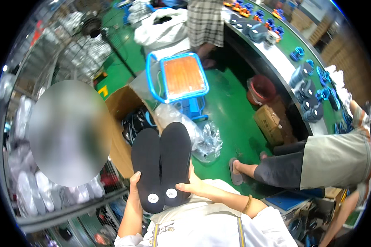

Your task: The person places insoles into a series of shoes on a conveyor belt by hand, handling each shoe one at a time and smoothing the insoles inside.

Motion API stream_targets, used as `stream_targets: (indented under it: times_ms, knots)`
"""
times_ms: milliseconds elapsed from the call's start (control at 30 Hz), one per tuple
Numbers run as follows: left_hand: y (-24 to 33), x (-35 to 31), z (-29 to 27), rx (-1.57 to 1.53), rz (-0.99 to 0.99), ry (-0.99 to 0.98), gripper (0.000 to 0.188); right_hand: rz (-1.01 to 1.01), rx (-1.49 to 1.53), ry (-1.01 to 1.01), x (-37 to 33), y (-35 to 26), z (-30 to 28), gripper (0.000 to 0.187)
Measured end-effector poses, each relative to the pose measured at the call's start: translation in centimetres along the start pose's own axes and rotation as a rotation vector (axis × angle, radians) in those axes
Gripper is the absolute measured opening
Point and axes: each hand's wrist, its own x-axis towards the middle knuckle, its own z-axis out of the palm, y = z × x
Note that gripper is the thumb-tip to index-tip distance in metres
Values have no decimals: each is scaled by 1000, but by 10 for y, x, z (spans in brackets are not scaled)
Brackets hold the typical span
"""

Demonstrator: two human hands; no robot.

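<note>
A pair of flat black insoles (176,158) with round white stickers at their heels was closest to the camera, held side by side in front of the person's white shirt (220,234), toes pointing away. The bare left grip (135,193) was closed around the outer edge of the left insole, its thumb beside the rim. The bare right grip (196,186) grasped the other insole, its thumb laid over the top just beside the sticker.

Beyond the left insole stood an open brown cardboard box (118,150) containing dark shoe-like pieces with blue parts (138,122). Crumpled clear plastic bags (206,144) were next to it, and past them stood a blue-framed chair with an orange-brown wooden seat (185,76). Farther right, a long curved-looking bench with a white edge (276,56) carried dark grey stacked soles (312,114) and blue strappy shoes (297,53).
</note>
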Motion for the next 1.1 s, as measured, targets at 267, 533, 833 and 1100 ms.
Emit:
stream_targets:
  times_ms: [267, 533, 833, 1100]
  knots:
    - [40, 98, 91, 96, -102, -211, 69, -171, 145, 201, 45, -31, -66, 119]
    - [1, 261, 257, 52, -428, -629, 61, -267, 42, 585, 53, -102, -222, 120]
    - [-98, 457, 562, 87, -636, -1090, 54, -596, 22, 1014, 70, -213, -495, 111]
    - [-157, 595, 700, 77, -884, -1149, 71, -348, -482, 1511, 126, -232, -630, 109]
